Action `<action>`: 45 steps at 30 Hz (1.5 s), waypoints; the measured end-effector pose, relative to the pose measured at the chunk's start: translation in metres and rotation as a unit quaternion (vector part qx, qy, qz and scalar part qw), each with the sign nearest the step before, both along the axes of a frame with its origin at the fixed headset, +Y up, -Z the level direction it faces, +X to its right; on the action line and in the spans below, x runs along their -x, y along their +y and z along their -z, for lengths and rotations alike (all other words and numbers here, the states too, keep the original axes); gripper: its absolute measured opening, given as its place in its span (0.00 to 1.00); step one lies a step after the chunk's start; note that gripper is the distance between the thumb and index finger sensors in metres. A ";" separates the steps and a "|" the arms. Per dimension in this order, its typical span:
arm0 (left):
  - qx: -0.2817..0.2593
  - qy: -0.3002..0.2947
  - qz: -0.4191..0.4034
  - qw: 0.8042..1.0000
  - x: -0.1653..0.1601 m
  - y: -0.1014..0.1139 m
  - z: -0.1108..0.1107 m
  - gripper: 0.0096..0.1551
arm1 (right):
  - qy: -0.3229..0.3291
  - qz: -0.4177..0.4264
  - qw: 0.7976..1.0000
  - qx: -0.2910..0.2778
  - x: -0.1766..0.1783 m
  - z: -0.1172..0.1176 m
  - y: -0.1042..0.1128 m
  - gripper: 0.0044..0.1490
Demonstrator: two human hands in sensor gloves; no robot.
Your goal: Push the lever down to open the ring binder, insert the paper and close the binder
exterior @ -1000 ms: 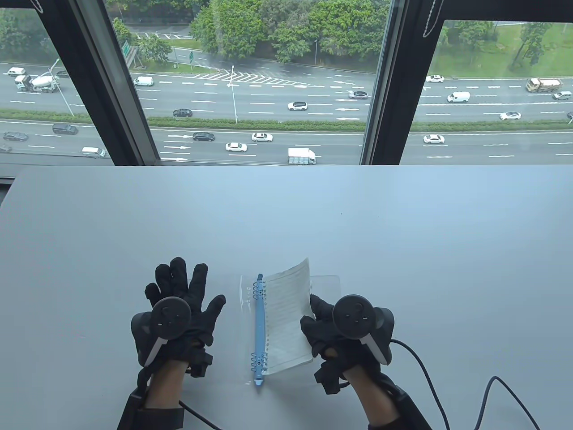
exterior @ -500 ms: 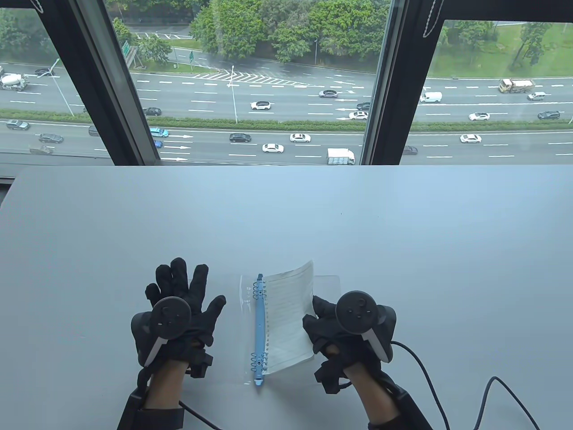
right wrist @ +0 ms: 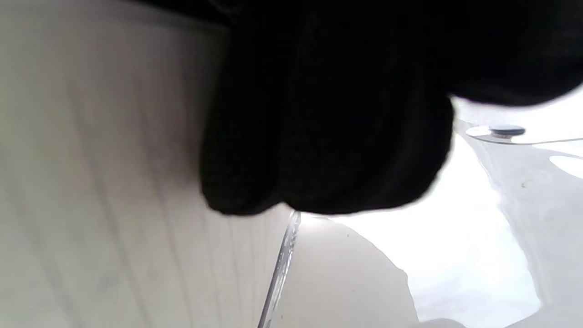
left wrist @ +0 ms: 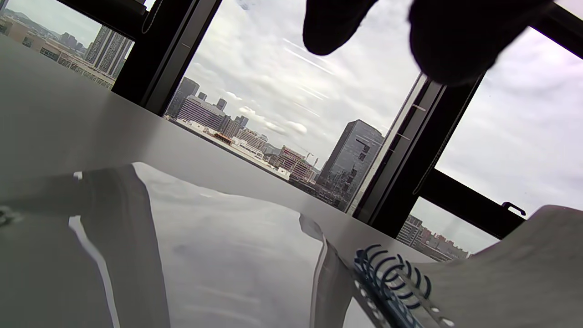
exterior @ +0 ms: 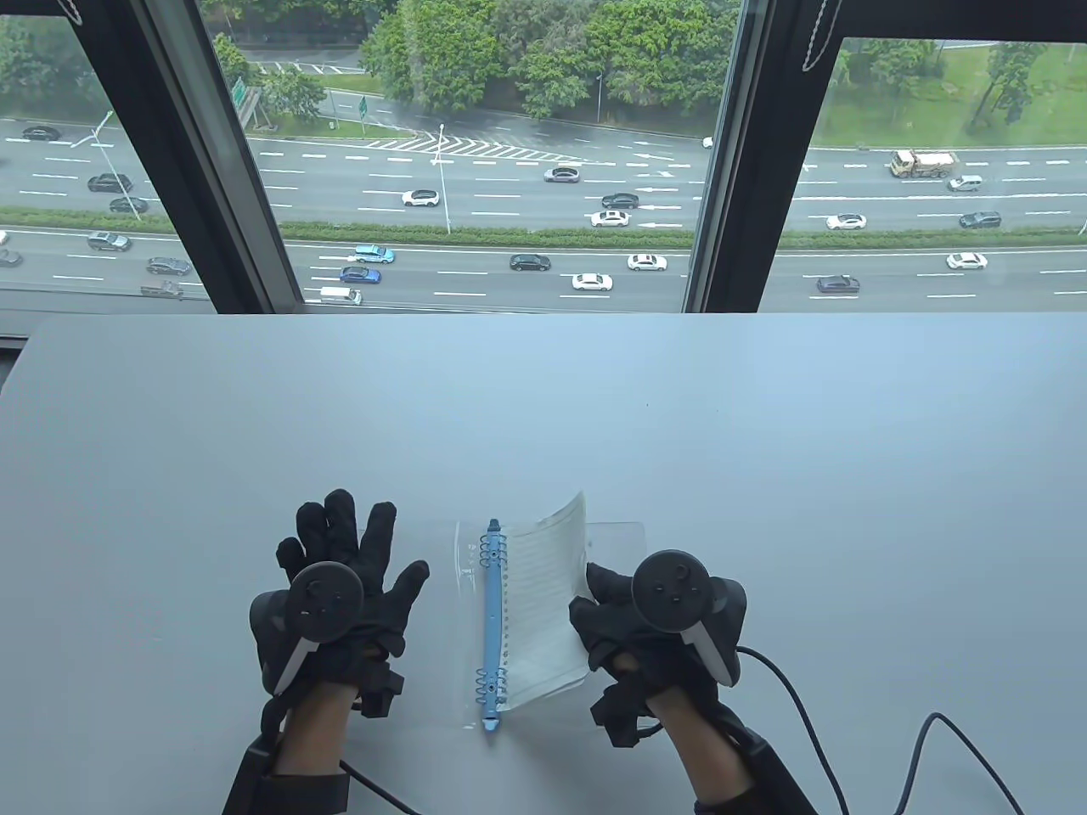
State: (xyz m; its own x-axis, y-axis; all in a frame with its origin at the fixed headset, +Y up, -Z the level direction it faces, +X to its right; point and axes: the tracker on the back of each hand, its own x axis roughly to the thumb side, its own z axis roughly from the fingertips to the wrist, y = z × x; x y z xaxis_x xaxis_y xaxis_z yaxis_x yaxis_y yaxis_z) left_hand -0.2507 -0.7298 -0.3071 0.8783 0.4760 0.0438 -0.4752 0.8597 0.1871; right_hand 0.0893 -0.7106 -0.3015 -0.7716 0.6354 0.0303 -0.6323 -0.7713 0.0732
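Observation:
A ring binder lies open near the table's front edge, its blue ring spine running front to back between clear plastic covers. A lined, punched sheet of paper sits with its holed edge at the rings and curls up on its right side. My right hand pinches that raised right edge; in the right wrist view its fingers lie against the paper. My left hand rests flat with spread fingers on the left clear cover.
The grey table stretches far behind the binder to a window with dark frames. A black cable loops on the table at the front right, behind my right wrist.
The paper's far right corner dipped half a second ago and has curled up again. My right hand shifted slightly left with the edge. My left hand has not moved.

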 end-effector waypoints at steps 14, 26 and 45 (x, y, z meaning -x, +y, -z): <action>0.035 0.012 0.005 0.999 0.002 -0.001 0.001 0.49 | -0.044 -0.069 0.981 -0.178 -0.012 -0.014 0.019 0.38; 0.172 0.082 0.006 0.982 0.018 -0.012 0.002 0.52 | 0.203 -0.261 0.942 -0.055 0.074 -0.019 -0.033 0.49; 0.321 0.036 -0.038 0.946 0.016 -0.031 0.004 0.54 | 0.239 -0.302 0.922 0.023 0.086 -0.020 -0.048 0.50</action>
